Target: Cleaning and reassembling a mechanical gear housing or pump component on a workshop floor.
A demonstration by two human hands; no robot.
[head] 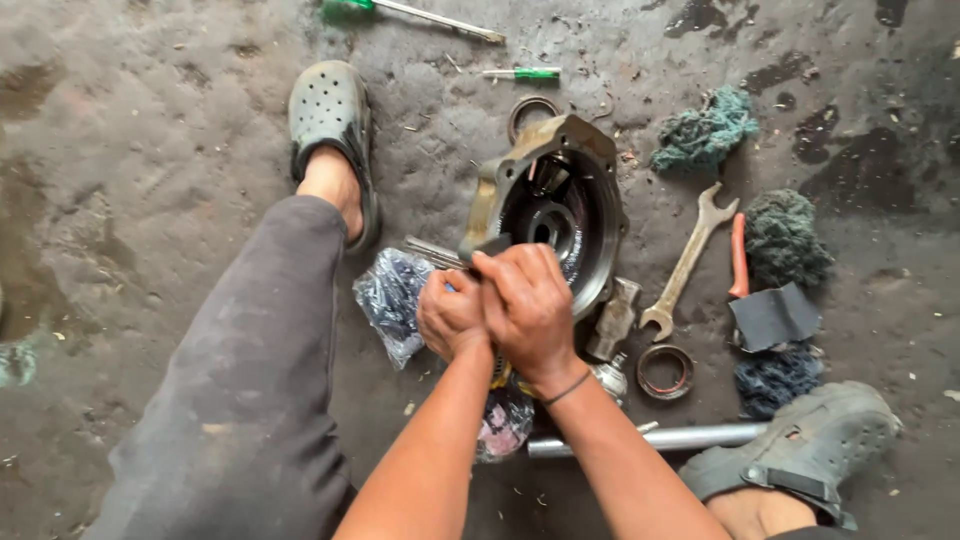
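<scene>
A round, greasy metal housing (pixel 560 205) with a bearing seat in its middle stands tilted on the concrete floor between my feet. My left hand (pixel 450 312) is closed in a fist at the housing's lower rim. My right hand (pixel 525 300) lies over it, fingers pinching a small dark grey piece (pixel 490 245) against the rim. What the left fist encloses is hidden. A clear plastic bag (pixel 392 295) of dark parts lies just left of my hands.
An open-ended spanner (pixel 685 265), a hammer head (pixel 612 318), a ring seal (pixel 665 370), a steel tube (pixel 650 438), dark rags (pixel 785 235), a grey sandpaper sheet (pixel 775 315) and two green-handled screwdrivers (pixel 525 73) lie around. My clogs (pixel 330 115) flank the work.
</scene>
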